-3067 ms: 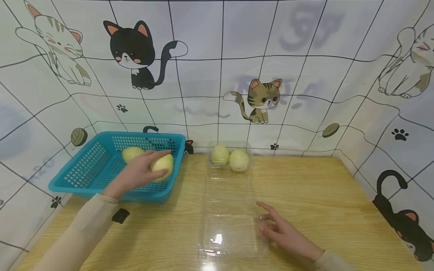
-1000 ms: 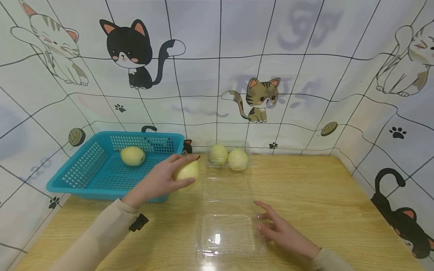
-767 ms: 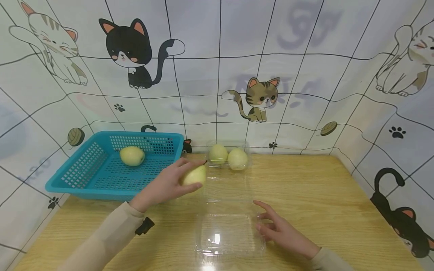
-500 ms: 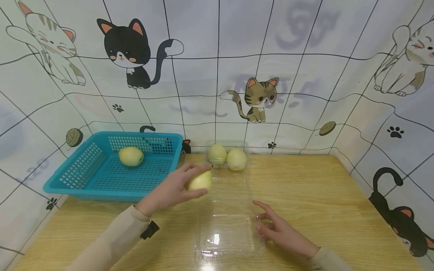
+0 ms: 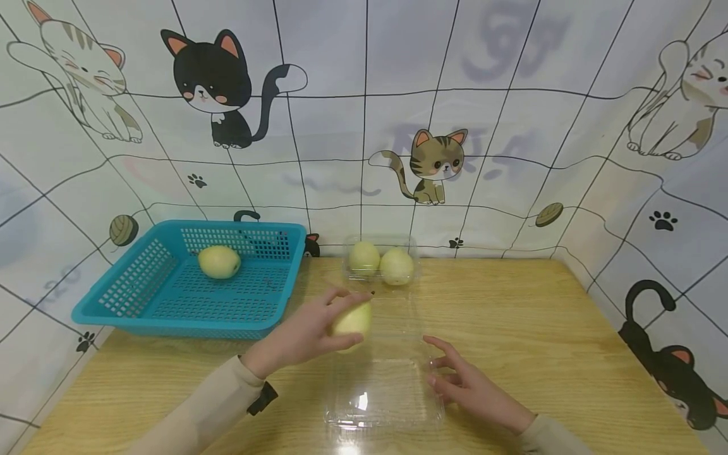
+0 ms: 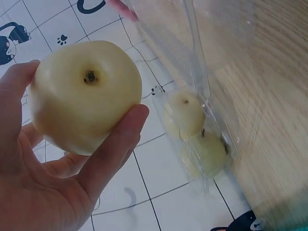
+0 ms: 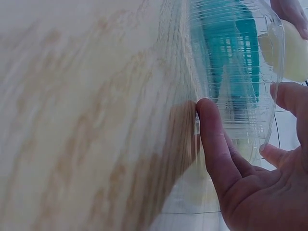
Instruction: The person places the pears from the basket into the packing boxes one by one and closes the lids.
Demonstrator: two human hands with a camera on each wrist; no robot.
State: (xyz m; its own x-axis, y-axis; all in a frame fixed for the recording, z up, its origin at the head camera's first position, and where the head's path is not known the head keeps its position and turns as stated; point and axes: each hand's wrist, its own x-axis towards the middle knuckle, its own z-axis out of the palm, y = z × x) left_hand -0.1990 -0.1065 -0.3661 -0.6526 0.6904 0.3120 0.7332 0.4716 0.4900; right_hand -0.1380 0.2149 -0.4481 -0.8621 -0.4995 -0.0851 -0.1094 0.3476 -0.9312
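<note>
My left hand (image 5: 301,335) holds a pale yellow pear (image 5: 354,323), thumb on one side and fingers on the other, over the middle of the clear plastic clamshell box (image 5: 381,422). In the left wrist view, a dark dimple marks the pear's near end. Two similar pears (image 5: 397,266) sit side by side at the box's far end. My right hand (image 5: 478,395) is at the right side of the box's near section, fingers loosely extended. The right wrist view has its fingertips (image 7: 208,108) right at the clear wall and rim.
A teal perforated basket (image 5: 199,330) stands at the back left, one pear (image 5: 219,261) lying inside. The wooden table (image 5: 512,328) meets a cat-patterned sheet (image 5: 341,114) at the back and sides.
My left hand has lifted the pear out of the teal basket and carried it right, then nearer, to above the clear box. The right hand stays at the box's side.
</note>
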